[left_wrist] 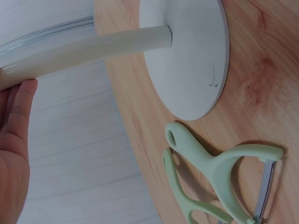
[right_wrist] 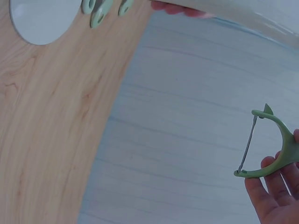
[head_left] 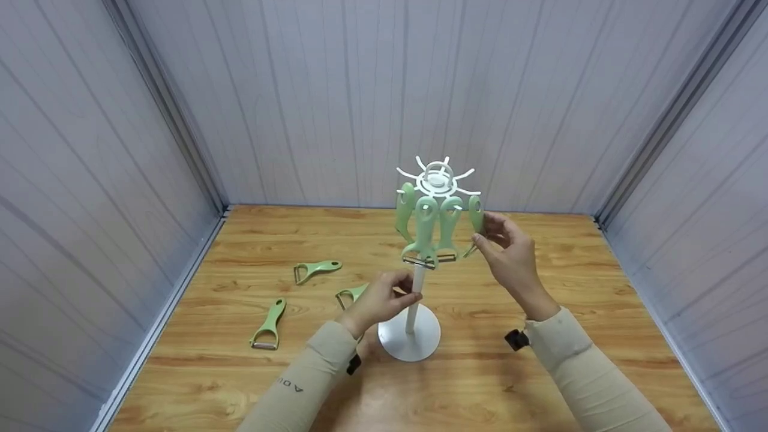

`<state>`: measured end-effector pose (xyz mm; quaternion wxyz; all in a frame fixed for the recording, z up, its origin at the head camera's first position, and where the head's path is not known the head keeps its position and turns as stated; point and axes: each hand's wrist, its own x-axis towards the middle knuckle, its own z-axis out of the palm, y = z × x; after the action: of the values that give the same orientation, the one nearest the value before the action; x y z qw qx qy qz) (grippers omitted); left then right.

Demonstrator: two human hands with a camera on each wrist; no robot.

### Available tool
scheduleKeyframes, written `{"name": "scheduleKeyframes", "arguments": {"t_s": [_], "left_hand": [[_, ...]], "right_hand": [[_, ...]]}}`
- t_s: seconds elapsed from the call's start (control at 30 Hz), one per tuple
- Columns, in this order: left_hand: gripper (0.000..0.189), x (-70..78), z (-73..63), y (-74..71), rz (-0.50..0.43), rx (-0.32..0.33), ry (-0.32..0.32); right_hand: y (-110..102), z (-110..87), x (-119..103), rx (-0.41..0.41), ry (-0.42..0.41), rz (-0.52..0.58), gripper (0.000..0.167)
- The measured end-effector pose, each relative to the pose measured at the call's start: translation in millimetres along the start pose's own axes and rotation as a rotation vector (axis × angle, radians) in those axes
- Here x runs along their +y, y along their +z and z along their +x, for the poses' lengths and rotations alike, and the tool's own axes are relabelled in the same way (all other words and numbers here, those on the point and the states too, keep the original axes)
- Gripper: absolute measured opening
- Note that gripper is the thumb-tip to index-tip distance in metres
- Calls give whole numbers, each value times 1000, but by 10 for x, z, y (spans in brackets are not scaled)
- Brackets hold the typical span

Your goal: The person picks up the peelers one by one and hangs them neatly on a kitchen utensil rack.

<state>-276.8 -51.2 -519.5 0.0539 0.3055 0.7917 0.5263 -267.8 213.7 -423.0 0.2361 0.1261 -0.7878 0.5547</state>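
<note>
Left hand: fingers and thumb are bent, holding the white pole of the rack between them.
Right hand: fingers and thumb pinch a green peeler beside a hook; whether it hangs there, I cannot tell.
Counter: wooden, under the rack.
Rack: upright on its round base, hooks at the top.
Hung peelers: three, on front and left hooks.
Loose peelers: they lie on the counter, left of the base.
</note>
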Motion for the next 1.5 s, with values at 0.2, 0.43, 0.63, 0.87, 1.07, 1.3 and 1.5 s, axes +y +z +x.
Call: {"name": "scheduleKeyframes", "arguments": {"t_s": [0.2,0.43,0.63,0.87,1.07,1.3,1.5], "left_hand": [[12,14,9,-5,-5,-3,9],[9,21,12,-12,3,1,14],[11,14,11,-19,10,4,20],[8,11,2,-15,-4,-1,8],[10,0,6,-9,1,5,6],[10,4,4,3,4,11,11],[8,1,5,15,4,14,9]], "right_hand": [[-17,-12,-140,17,-35,37,39],[-53,-25,-301,38,-74,48,40],[-79,-36,-425,51,-111,75,41],[-118,-73,-542,58,-177,91,39],[-105,-110,-619,55,-215,116,38],[-58,-117,-653,42,-225,111,38],[-15,-98,-644,19,-234,114,39]]}}
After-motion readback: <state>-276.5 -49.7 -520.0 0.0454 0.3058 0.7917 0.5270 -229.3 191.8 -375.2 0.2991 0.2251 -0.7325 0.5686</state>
